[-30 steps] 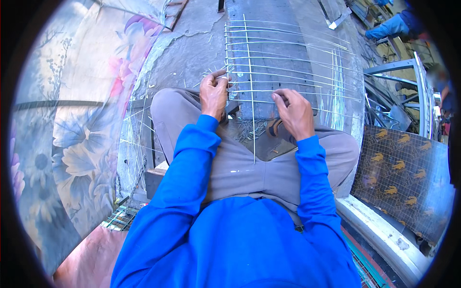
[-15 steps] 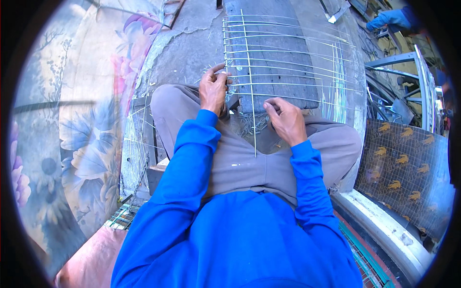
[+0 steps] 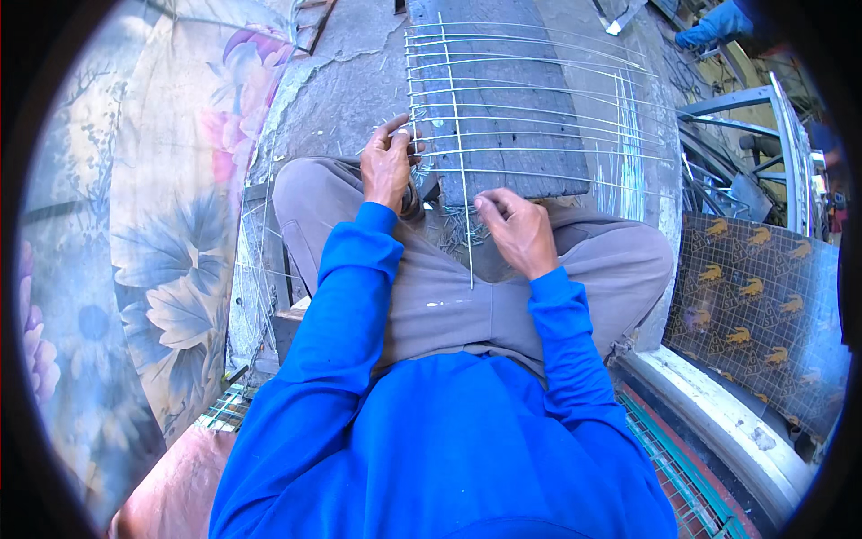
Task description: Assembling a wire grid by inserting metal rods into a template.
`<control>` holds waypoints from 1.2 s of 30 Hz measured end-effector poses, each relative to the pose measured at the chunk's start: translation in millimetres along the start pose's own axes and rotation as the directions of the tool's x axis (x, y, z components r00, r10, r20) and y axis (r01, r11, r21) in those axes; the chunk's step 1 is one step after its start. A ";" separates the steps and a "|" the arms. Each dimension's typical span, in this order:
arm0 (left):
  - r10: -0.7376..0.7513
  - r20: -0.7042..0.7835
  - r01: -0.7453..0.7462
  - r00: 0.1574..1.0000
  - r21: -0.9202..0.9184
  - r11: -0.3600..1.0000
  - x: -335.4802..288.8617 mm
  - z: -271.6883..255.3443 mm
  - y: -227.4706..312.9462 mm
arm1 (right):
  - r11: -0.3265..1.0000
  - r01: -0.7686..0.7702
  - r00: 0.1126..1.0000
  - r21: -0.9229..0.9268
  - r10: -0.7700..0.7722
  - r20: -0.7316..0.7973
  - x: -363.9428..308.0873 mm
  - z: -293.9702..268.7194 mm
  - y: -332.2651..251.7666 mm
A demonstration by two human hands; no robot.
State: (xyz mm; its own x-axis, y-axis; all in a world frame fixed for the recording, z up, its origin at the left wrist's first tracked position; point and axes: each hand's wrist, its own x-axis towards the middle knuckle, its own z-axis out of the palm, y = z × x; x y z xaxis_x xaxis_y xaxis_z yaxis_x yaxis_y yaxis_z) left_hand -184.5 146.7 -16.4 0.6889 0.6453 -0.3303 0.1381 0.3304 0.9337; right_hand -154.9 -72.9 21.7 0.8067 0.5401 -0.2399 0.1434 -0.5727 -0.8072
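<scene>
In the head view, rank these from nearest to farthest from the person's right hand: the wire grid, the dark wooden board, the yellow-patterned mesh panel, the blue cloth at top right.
From the right hand:
1. Wire grid: fingers at its lower edge, just ahead.
2. Dark wooden board: under the grid, ahead of the knees.
3. Yellow-patterned mesh panel: off to the right.
4. Blue cloth: far top right.
</scene>
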 end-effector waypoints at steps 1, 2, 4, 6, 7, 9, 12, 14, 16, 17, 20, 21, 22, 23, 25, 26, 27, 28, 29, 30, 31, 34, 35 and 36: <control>0.001 -0.016 -0.001 1.000 -0.005 1.000 0.4 -1.7 -0.8 | 0.999 0.029 0.998 -0.032 -0.031 -0.061 3.3 -4.4 -2.7; 0.001 -0.033 -0.002 0.999 -0.009 1.000 0.3 -3.5 -1.4 | 0.996 0.057 0.991 -0.065 -0.064 -0.120 7.1 -9.3 -6.0; -0.011 -0.043 0.011 0.999 0.014 1.000 -0.3 -5.4 -4.0 | 0.992 0.088 0.981 -0.088 -0.102 -0.165 17.3 -20.7 -11.3; -0.022 -0.053 0.024 0.998 0.036 0.999 -2.2 -6.1 -3.8 | 0.897 0.256 0.903 -0.361 -0.356 -0.242 32.9 -29.4 -13.5; -0.025 -0.062 0.028 0.998 0.055 0.998 -4.3 -5.8 -3.0 | 0.867 0.270 0.884 -0.419 -0.395 -0.248 39.3 -32.2 -17.0; -0.025 -0.071 0.030 0.997 0.073 0.997 -7.3 -6.6 -1.4 | 0.812 0.292 0.854 -0.505 -0.459 -0.244 53.0 -35.9 -20.6; -0.073 -0.005 0.073 0.997 0.087 0.994 -9.7 -7.6 -0.5 | 0.728 0.301 0.831 -0.616 -0.517 -0.206 73.1 -38.2 -14.5; -0.076 0.007 0.075 0.997 0.073 0.994 -9.8 -5.6 -1.0 | 0.740 0.264 0.872 -0.619 -0.457 -0.174 82.0 -37.3 -6.3; -0.058 0.008 0.057 0.998 0.062 0.996 -8.9 -7.5 -3.0 | 0.745 0.260 0.879 -0.614 -0.446 -0.169 86.7 -34.2 -3.4; -0.041 0.012 0.040 0.999 0.052 0.998 -8.1 -7.8 -4.3 | 0.752 0.253 0.887 -0.608 -0.432 -0.165 88.5 -33.6 -2.4; -0.008 0.019 0.006 1.000 0.063 0.998 -7.7 -7.5 -4.9 | 0.759 0.244 0.889 -0.604 -0.423 -0.173 90.2 -34.2 -3.1; -0.009 0.020 0.008 1.000 0.064 0.998 -7.5 -7.2 -5.0 | 0.760 0.242 0.890 -0.603 -0.421 -0.173 91.0 -33.8 -2.9; -0.004 0.016 0.003 1.000 0.074 0.997 -7.2 -6.7 -5.1 | 0.764 0.240 0.892 -0.599 -0.417 -0.175 91.9 -33.1 -2.5; 0.002 0.011 -0.002 1.000 0.084 0.997 -6.8 -6.3 -5.0 | 0.767 0.238 0.893 -0.595 -0.414 -0.176 92.4 -32.4 -2.3; 0.004 0.010 -0.005 1.000 0.092 0.996 -5.1 -6.4 -7.7 | 0.788 0.236 0.899 -0.569 -0.400 -0.181 93.4 -30.9 -2.8; 0.007 0.009 -0.008 1.000 0.100 0.995 -4.3 -6.3 -9.1 | 0.808 0.234 0.904 -0.541 -0.386 -0.185 93.8 -30.2 -3.4; 0.006 0.009 -0.007 1.000 0.101 0.995 -3.9 -6.4 -10.8 | 0.808 0.233 0.904 -0.541 -0.385 -0.185 93.9 -29.9 -4.6; 0.015 0.008 -0.016 1.000 0.098 0.995 -3.6 -6.5 -12.5 | 0.818 0.224 0.911 -0.530 -0.368 -0.183 94.0 -30.1 -6.6; 0.024 0.007 -0.025 1.000 0.094 0.995 -3.2 -6.6 -14.2 | 0.827 0.214 0.918 -0.519 -0.352 -0.181 94.3 -30.4 -8.3; 0.024 0.008 -0.025 1.000 0.095 0.995 -2.3 -6.5 -15.6 | 0.828 0.213 0.919 -0.519 -0.351 -0.182 95.3 -30.7 -9.7; 0.032 0.001 -0.032 0.999 0.108 0.994 -1.2 -6.2 -17.1 | 0.826 0.184 0.931 -0.533 -0.320 -0.175 96.9 -31.1 -10.9; 0.043 0.000 -0.042 0.999 0.126 0.991 -1.0 -5.4 -21.1 | 0.820 0.151 0.943 -0.552 -0.287 -0.168 98.9 -30.6 -11.1; 0.045 0.006 -0.045 0.999 0.133 0.990 -1.0 -4.9 -22.3 | 0.817 0.149 0.944 -0.557 -0.286 -0.167 99.0 -30.3 -10.9; 0.045 0.008 -0.045 0.999 0.133 0.990 -1.3 -4.2 -22.7 | 0.817 0.147 0.944 -0.557 -0.285 -0.169 98.9 -29.6 -11.3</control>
State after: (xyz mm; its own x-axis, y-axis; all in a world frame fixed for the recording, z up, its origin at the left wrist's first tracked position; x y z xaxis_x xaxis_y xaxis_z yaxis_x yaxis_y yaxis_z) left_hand -191.5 141.3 -37.7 0.6999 0.6540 -0.2871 0.1999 0.2065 0.9578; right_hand -59.8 -31.3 23.1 0.8170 0.5688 0.0949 0.5555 -0.7321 -0.3943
